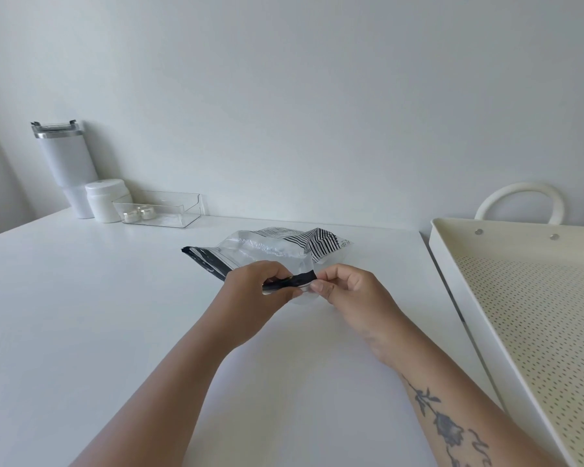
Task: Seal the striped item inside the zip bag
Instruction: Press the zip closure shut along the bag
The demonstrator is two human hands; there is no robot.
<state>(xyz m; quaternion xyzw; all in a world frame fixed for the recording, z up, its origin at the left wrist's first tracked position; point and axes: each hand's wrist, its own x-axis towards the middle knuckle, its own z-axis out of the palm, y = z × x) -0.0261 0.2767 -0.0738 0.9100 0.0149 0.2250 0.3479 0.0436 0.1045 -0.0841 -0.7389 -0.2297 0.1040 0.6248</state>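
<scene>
A clear zip bag [267, 252] with a black zip strip lies on the white table [81, 298], its mouth toward me. A black-and-white striped item [319, 242] shows at the far end of the bag, seemingly inside it. My left hand [260, 288] pinches the black zip strip from the left. My right hand [346, 286] pinches the same strip at its right end, fingertips almost touching the left hand's. The strip's left part [203, 257] runs out free toward the table's middle.
A white tumbler [66, 166], a white jar [105, 200] and a clear tray [159, 208] with small silver caps stand at the back left by the wall. A cream perforated tray [536, 298] with a handle sits off the table's right edge.
</scene>
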